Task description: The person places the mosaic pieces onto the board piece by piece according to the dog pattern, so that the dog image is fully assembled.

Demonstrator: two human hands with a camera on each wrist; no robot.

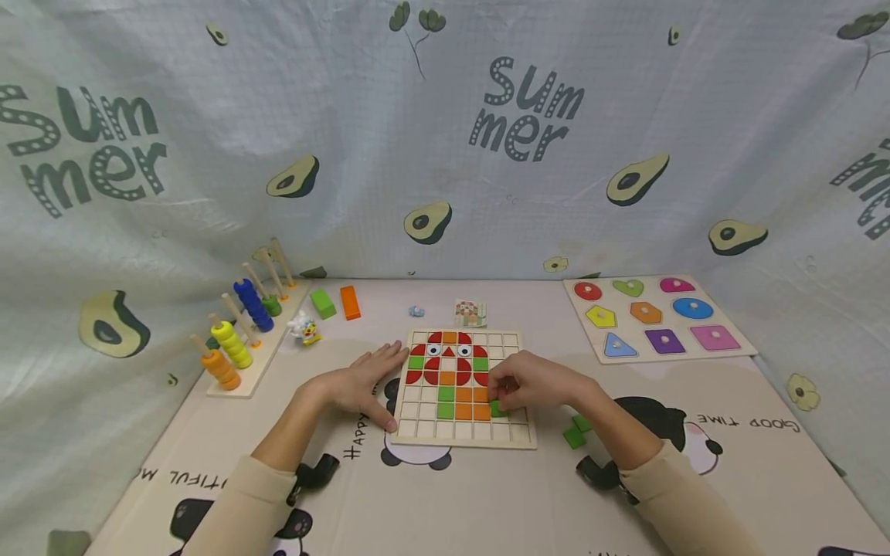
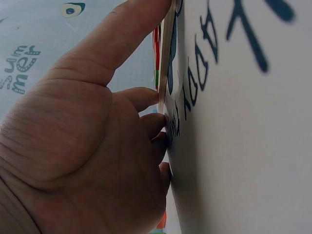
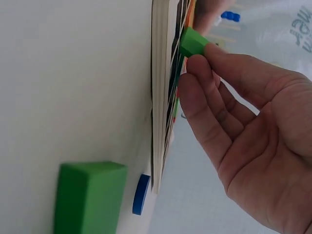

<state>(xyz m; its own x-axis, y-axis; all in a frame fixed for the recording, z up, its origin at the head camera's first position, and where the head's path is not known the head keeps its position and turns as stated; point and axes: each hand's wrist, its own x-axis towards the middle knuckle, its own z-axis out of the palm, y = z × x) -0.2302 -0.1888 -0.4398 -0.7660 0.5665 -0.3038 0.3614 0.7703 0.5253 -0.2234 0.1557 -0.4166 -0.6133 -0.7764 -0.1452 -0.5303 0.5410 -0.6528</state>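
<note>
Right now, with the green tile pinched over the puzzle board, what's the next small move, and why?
Probably lower the green tile flat into the open cell beside the orange squares and let go. The right hand pinches it right at the grid board, tilted and not yet seated, while the left hand presses against the board's left edge, steadying it.

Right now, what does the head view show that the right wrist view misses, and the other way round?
Only the head view shows the left hand resting against the mosaic board, the ring stacker and the shape puzzle. Only the right wrist view shows a blue disc by the board's edge. Both show the right hand pinching a green tile at the board.
</note>
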